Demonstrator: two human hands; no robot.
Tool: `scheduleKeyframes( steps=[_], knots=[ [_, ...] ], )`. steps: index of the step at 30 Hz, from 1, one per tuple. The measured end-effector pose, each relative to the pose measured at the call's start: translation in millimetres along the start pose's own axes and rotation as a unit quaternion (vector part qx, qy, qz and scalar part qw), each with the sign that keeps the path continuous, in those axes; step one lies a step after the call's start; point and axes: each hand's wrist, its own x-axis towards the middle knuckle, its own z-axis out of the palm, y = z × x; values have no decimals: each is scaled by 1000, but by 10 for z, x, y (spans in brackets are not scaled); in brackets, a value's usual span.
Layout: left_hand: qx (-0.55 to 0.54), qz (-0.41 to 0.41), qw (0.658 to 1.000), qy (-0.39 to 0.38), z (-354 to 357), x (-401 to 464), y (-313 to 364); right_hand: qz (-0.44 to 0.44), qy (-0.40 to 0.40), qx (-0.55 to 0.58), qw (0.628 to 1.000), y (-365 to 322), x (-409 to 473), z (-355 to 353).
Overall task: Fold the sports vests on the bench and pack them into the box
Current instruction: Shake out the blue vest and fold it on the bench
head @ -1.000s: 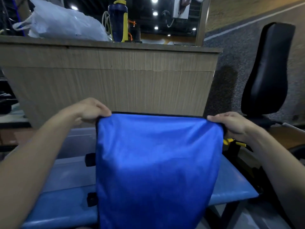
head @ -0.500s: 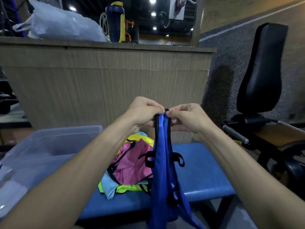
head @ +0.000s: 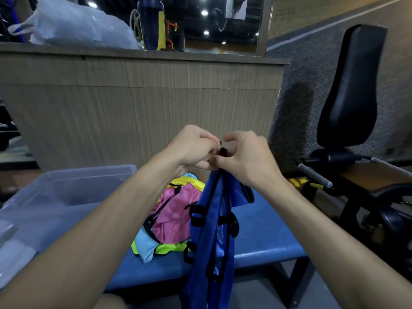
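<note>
A blue vest [head: 211,237] with black trim hangs folded in half lengthwise over the front edge of the blue bench [head: 263,233]. My left hand [head: 191,148] and my right hand [head: 247,157] meet above the bench and both pinch the vest's top edge. A pile of loose vests [head: 174,215], pink, yellow and light blue, lies on the bench just left of the hanging vest. The clear plastic box [head: 66,188] stands at the left end of the bench, partly behind my left forearm.
A wood-panel counter [head: 142,99] rises right behind the bench, with a white plastic bag [head: 75,25] and a blue-and-yellow bottle [head: 151,23] on top. A black padded gym machine [head: 350,90] with metal handles stands to the right.
My hands came together from a wide spread, folding the blue vest in half lengthwise. The vest now hangs narrow, and the pile and box behind it show.
</note>
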Motion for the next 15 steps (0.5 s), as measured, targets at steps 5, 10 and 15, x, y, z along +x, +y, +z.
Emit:
scheduleKeyframes(
  steps=[5, 10, 15],
  knots=[
    [-59, -44, 995, -61, -89, -93, 40, -30, 34, 1, 999, 96, 1, 65],
    [-120, -57, 986, -104, -141, -135, -23, -39, 43, 60, 997, 273, 56, 122],
    [39, 130, 990, -40, -300, -143, -266, 4, -100, 301, 948, 414, 224, -298]
  ],
)
